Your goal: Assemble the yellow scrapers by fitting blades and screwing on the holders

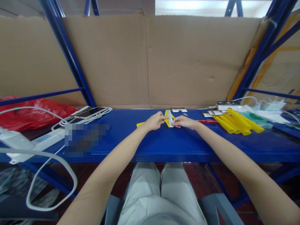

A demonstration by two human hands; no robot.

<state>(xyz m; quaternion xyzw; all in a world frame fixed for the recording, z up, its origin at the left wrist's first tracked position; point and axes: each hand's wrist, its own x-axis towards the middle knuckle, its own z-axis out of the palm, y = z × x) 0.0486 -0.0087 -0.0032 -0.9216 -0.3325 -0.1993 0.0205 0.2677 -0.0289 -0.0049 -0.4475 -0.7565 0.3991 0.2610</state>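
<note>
A flat yellow piece (pixel 166 122) with a pale grey-white strip (pixel 170 116) along it is on the blue table between my two hands. My left hand (pixel 154 122) is at its left side, fingers bent at its edge, the index finger reaching across to the strip. At the strip's near right end, my right hand (pixel 185 122) has thumb and fingers pinched together on it. Another yellow piece (pixel 140 124) is partly hidden behind my left hand. Past my right hand are a small black-and-white card (pixel 179 110) and several tiny metal bits (pixel 185 114).
A red-handled screwdriver (pixel 208 121) lies right of my right hand, beside several yellow tubes (pixel 237 122). White cables (pixel 93 116), a power strip (pixel 49 140) and a red plastic bag (pixel 39 112) are at left. Cardboard (pixel 150 62) walls the back, between blue posts (pixel 67 56).
</note>
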